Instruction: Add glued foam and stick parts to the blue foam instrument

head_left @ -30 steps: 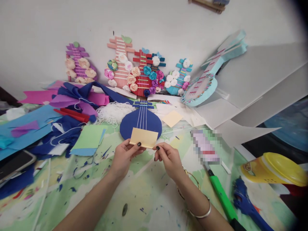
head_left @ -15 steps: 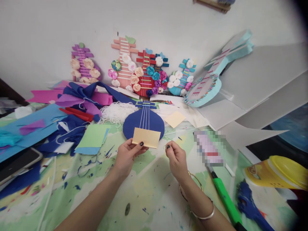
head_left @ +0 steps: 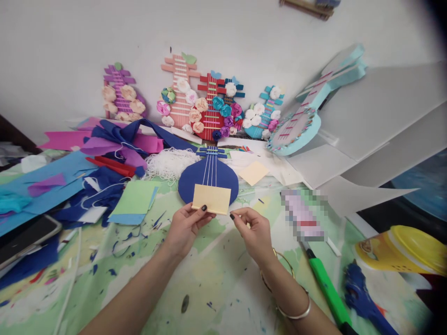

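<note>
A small pale yellow paper (head_left: 211,197) with a narrow folded or rolled lower edge is pinched at its lower left by my left hand (head_left: 186,225). My right hand (head_left: 252,228) is just right of the paper's lower right corner, thumb and index finger nearly together; whether anything lies between their tips is too small to tell. Behind the paper lies a blue lute-shaped piece (head_left: 228,174) with white strings and blue crossbars at its neck. The paper hides part of its lower body.
White string (head_left: 169,163), blue fabric (head_left: 104,186) and green sheets (head_left: 132,197) lie left. Decorated instruments (head_left: 211,109) lean on the wall. At right are a green-handled tool (head_left: 326,286), a blue glue gun (head_left: 359,293) and a yellow tub (head_left: 398,251).
My right hand's fingertips have moved left to the paper's lower right corner and extended from a tighter curl. The paper has tilted slightly in my left hand.
</note>
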`<state>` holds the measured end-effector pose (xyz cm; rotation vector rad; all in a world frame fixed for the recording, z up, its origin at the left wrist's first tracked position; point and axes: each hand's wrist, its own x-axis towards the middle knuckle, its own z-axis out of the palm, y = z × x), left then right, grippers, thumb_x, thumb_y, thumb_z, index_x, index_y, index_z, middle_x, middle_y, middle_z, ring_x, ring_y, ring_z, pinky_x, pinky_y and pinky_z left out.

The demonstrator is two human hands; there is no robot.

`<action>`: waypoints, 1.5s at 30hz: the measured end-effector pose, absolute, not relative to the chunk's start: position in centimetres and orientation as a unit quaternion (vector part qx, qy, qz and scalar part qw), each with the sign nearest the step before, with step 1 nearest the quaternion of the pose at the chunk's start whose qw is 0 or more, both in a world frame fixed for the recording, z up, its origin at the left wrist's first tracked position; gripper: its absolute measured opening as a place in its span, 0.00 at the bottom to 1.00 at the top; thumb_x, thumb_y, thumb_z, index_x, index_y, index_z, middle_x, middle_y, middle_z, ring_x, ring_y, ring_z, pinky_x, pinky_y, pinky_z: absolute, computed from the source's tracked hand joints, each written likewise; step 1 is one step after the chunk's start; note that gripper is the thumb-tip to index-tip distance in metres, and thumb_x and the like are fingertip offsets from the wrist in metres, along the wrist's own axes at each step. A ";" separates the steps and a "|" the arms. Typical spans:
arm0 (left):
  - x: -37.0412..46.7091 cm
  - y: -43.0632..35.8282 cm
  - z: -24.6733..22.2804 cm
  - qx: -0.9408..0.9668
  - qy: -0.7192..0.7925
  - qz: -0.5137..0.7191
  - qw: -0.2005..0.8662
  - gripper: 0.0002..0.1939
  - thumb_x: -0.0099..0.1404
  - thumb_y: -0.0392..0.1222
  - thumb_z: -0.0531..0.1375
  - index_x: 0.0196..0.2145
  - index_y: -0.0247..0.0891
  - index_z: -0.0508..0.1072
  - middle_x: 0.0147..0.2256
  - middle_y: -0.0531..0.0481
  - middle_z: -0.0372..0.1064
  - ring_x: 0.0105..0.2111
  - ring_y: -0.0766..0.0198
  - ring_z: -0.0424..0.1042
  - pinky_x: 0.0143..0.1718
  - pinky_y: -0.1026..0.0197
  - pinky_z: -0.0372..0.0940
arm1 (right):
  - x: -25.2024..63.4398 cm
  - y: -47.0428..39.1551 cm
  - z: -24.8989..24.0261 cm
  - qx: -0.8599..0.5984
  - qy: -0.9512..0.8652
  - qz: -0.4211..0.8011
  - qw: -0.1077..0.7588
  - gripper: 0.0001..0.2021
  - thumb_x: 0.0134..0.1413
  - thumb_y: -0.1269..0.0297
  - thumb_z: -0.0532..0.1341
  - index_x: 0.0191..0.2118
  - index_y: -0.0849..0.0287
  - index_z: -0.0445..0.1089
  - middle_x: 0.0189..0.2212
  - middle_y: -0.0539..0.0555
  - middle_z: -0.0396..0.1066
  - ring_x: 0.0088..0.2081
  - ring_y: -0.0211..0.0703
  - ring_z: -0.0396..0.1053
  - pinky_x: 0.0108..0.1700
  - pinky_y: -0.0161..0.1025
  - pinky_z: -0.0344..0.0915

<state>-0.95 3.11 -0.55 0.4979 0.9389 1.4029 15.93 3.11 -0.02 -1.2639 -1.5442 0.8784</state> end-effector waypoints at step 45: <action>0.8 1.6 -1.6 0.373 0.281 0.577 0.670 0.16 0.48 0.43 0.68 0.30 0.32 0.69 0.24 0.50 0.69 0.21 0.68 0.65 0.22 0.64 0.60 | 13.9 -0.1 -0.2 -0.455 -0.579 0.519 0.433 0.10 0.51 0.59 0.58 0.27 0.60 0.62 0.17 0.47 0.65 0.19 0.33 0.60 0.23 0.31 0.58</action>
